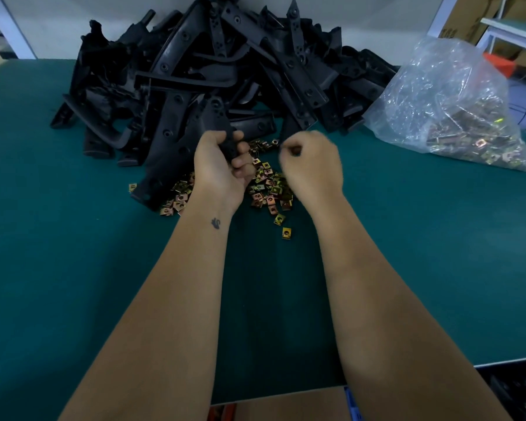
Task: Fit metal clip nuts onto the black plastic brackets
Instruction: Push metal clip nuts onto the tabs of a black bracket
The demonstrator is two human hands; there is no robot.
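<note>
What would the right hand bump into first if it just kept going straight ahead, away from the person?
Probably the pile of black plastic brackets: the right hand, loosely fisted, points toward its near edge, with a few scattered clip nuts below. Depth is unclear, so it might pass above the lowest brackets.

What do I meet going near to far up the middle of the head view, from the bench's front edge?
Brown cardboard box at the front edge → lone brass-coloured metal clip nut → scattered heap of brass-coloured clip nuts → big pile of black plastic brackets.
</note>
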